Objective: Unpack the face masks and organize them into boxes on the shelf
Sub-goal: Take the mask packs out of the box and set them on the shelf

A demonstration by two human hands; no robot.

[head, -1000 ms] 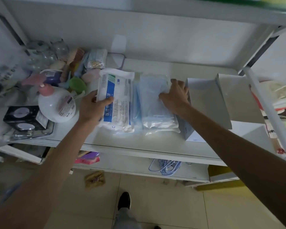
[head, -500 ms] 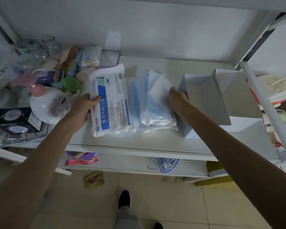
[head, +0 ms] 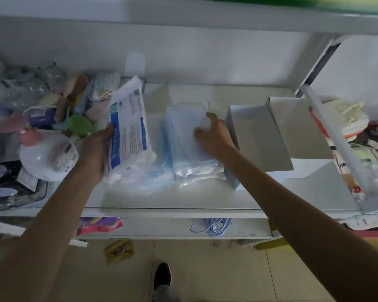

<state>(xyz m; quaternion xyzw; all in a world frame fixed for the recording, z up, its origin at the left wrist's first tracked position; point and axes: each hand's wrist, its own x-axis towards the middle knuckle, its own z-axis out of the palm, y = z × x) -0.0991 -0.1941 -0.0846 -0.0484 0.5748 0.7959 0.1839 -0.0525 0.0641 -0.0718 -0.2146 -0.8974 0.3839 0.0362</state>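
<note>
Tilted higher than before, the pack point(head: 129, 131) stands on edge in the gripping left hand point(head: 96, 149), while the right hand point(head: 214, 136) has come onto the mask bag point(head: 183, 147) and pinches it, with the open box point(head: 255, 136) just right of this hand, so unpacking seems near.

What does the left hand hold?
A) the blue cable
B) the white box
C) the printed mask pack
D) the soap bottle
C: the left hand grips the left edge of the printed mask pack, which is tilted; the right hand grips the clear bag.
</note>
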